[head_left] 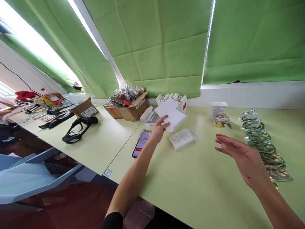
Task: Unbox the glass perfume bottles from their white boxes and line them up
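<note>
My left hand (158, 129) grips a white, thin folded carton (175, 119) by its near left edge, raised over the table with a flap sticking out. My right hand (246, 160) hovers over the table with its fingers stretched out and holds nothing. Between the hands lies a flat white box (182, 139) with printed text. Beyond my right hand is a small clear-wrapped item with gold parts (221, 120), in front of a printed card (218, 109). Several clear-bagged coiled items (259, 138) form a row beside my right hand.
Behind the carton stand several open white boxes (183, 102). A cardboard box (132, 109) full of wrapped goods is left of them. A phone (142, 143) lies near my left forearm. Farther left are a black head strap (79, 130) and a blue chair (28, 175).
</note>
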`<state>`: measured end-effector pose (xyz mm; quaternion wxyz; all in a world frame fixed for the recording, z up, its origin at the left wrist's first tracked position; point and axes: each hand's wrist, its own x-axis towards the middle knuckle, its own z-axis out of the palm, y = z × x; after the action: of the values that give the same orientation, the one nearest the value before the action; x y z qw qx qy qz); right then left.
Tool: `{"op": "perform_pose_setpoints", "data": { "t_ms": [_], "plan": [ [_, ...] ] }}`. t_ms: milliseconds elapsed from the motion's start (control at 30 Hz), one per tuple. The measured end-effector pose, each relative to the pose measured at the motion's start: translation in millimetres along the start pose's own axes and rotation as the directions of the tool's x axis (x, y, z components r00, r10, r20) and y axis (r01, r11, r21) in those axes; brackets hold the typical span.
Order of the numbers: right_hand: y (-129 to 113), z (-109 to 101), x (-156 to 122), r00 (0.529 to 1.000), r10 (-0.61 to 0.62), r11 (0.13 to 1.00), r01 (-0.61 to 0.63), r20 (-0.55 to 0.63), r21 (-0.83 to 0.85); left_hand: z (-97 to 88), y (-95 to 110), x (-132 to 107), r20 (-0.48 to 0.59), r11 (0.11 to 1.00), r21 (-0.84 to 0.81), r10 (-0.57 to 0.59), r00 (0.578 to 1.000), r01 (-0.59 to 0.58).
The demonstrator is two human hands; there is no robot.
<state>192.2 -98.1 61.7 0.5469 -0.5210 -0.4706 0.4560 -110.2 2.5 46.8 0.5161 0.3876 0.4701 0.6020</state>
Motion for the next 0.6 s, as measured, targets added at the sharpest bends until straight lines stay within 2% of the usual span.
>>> {"op": "perform_pose_setpoints", "data": {
  "t_ms": [100,267,500,600],
  "plan": [
    [-4.1,0.6,-1.5,1.0,0.007,1.0,-0.007,-0.009,-0.005,-23.0,4.9,23.3,-0.078,1.0,0.006,0.014,0.997,-0.013],
    [-5.4,-0.1,-1.7,1.0,0.0,1.0,0.0,-0.017,-0.016,-50.4,6.7,40.4,-0.158,0.996,0.071,0.068,0.985,-0.057],
    [-6.4,-1.1,-2.4,0.999,-0.03,0.999,0.03,-0.019,-0.013,-70.9,8.3,57.9,-0.232,0.952,0.258,0.228,0.946,-0.166],
    [-7.2,-1.5,-2.4,1.0,-0.025,0.999,0.025,-0.009,-0.037,-77.2,8.5,63.1,-0.264,0.903,0.38,0.313,0.912,-0.2]
  ]
}}
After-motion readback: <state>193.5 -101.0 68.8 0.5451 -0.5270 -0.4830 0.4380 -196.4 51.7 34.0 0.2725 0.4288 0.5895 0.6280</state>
